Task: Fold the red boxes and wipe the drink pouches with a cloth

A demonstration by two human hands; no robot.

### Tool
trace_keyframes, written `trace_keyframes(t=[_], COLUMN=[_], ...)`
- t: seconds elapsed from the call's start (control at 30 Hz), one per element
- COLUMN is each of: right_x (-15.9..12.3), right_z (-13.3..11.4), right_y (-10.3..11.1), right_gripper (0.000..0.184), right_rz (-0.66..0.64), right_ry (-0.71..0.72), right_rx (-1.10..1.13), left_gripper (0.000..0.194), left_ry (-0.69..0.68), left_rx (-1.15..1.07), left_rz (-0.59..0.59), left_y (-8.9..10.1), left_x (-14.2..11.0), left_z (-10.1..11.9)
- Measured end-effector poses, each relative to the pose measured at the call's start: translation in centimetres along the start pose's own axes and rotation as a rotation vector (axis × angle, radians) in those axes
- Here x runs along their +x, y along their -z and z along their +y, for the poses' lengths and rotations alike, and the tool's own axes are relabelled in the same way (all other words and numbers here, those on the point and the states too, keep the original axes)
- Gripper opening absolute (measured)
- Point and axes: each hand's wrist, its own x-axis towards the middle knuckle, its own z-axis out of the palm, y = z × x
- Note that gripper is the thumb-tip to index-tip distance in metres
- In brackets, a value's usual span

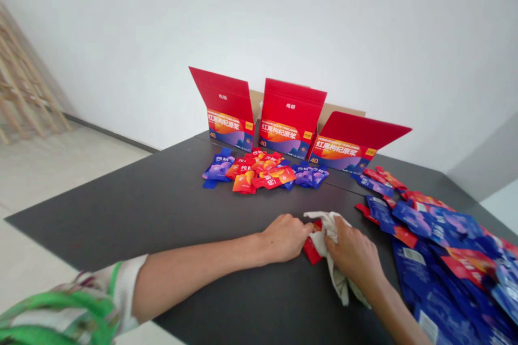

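Near the middle of the dark table, my left hand is closed on the edge of a red pouch. My right hand grips a white cloth, which is bunched against the pouch and covers part of it. Loose ends of the cloth hang down below my right hand. Farther back lies a small pile of red pouches, with blue pouches at its left and right ends. On the right, a large heap of blue and red pouches reaches to the frame's edge.
Three red and blue cartons stand in a row with flaps raised: a left carton, a middle carton and a right carton. Behind them rises a white wall. A wooden rack leans at far left, beyond the table's edge.
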Motion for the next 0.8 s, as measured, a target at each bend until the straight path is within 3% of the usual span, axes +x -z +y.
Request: trace_keyframes(t=[0.07,0.2,0.3,0.4,0.53,0.67,0.8], right_x=[-0.1,-0.5,0.4,2.1,2.8,2.1,1.7], right_z=[-0.1,-0.5,1.0,4.1,6.9,6.6,5.7], right_y=[0.1,-0.2,-0.4,-0.6,-0.6,-0.3,-0.2], right_gripper=[0.028,0.030,0.033,0.034,0.032,0.031,0.031], right_rz=[0.005,0.028,-0.003,-0.032,-0.032,0.008,-0.003], right_ry=[-0.040,0.146,-0.033,-0.175,-0.216,-0.168,-0.122], right_rx=[-0.023,0.051,0.010,0.029,0.165,0.232,0.217], left_gripper=[0.017,0.010,0.013,0.018,0.034,0.035,0.033], left_ry=[0.008,-0.014,0.017,0.077,0.215,0.459,0.647], left_rx=[0.006,-0.029,-0.031,-0.095,-0.343,-0.376,-0.193], left_rz=[0.008,-0.013,-0.026,-0.005,0.141,0.294,0.201], left_y=[0.1,0.2,0.1,0.9,4.3,7.2,6.6], left_x=[0.0,-0.1,0.0,0.3,0.5,0.1,-0.5], left_z=[0.0,0.1,0.1,-0.9,-5.5,-12.3,-17.4])
